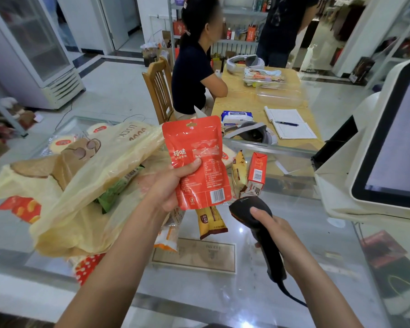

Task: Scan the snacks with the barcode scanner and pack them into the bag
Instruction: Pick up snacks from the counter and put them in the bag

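One red snack pouch is held upright above the middle of the glass counter, pinched by the left hand with the thumb on its printed face. White characters "萌味" are read on it, and a barcode is seen at its lower right corner. One black barcode scanner is gripped by the right hand, its head just below that barcode. One yellowish plastic bag is spread over the counter's left side; its lettering cannot be read surely. A green packet with a barcode is seen inside. Behind the pouch, two yellow-brown packets and one orange carton are found. A touchscreen terminal is stood at the right edge.
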